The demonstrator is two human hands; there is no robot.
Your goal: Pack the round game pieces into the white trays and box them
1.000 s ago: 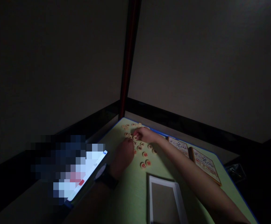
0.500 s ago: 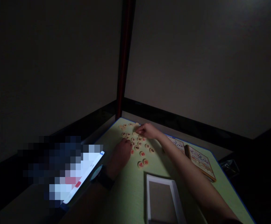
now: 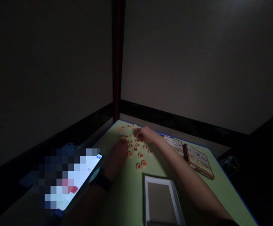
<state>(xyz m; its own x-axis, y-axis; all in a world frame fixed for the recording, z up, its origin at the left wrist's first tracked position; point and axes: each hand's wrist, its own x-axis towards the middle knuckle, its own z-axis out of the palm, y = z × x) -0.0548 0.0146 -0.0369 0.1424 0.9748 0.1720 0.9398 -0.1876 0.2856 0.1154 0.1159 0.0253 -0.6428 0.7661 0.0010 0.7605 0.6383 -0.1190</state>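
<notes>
Round wooden Chinese chess pieces [image 3: 135, 149] lie spread over the far part of a pale green table [image 3: 124, 191], some with red characters, some with dark ones. My left hand [image 3: 118, 153], a watch [image 3: 99, 177] on its wrist, rests at their left edge with its fingers bent together. Its fingertips touch down beside dark-marked pieces; whether it pinches one is hidden. Over the far right of the group, my right hand [image 3: 147, 134] has its fingers curled downward. A blank-faced piece [image 3: 132, 135] lies just left of those fingertips, and what they hold cannot be made out.
A shallow white-rimmed box part [image 3: 146, 201] lies near the table's front. Two printed boxes [image 3: 199, 160] sit at the right, partly behind my right forearm. A lit phone screen [image 3: 87, 172] stands at the left. Walls meet behind the table's far corner.
The view has shifted slightly. My left hand has drawn a little away, uncovering a red-marked piece beside it. My right hand stays over the far pieces, its fingers curled more downward.
</notes>
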